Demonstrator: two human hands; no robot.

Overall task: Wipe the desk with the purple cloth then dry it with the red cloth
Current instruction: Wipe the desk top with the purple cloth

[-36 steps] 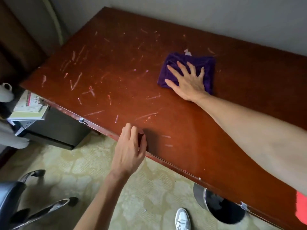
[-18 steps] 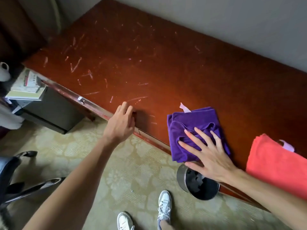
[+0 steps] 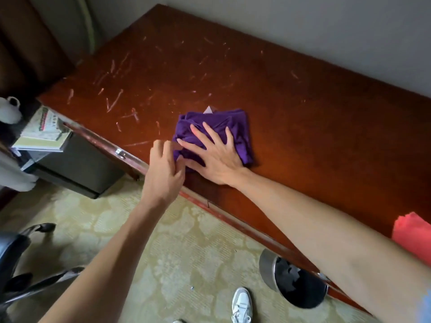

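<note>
The purple cloth (image 3: 229,127) lies bunched on the reddish-brown desk (image 3: 303,117), close to the front edge. My right hand (image 3: 210,155) presses flat on its near half, fingers spread. My left hand (image 3: 164,169) hovers at the desk's front edge beside the cloth's left corner, fingers curled and touching my right thumb area; it grips nothing I can see. The red cloth (image 3: 412,234) rests on the desk at the far right, partly cut off by the frame and my right forearm. Pale scratch marks cover the desk's left part.
A grey wall runs behind the desk. Below the front edge stands a metal bin (image 3: 293,283) with a black liner. A dark cabinet (image 3: 77,169) with booklets (image 3: 44,131) and a white cup (image 3: 9,110) sits at left. An office chair (image 3: 14,264) is at lower left.
My right hand has slid the purple cloth along the desk, from the front edge by the bin leftward to beside my left hand. My left hand has lifted slightly off the edge.
</note>
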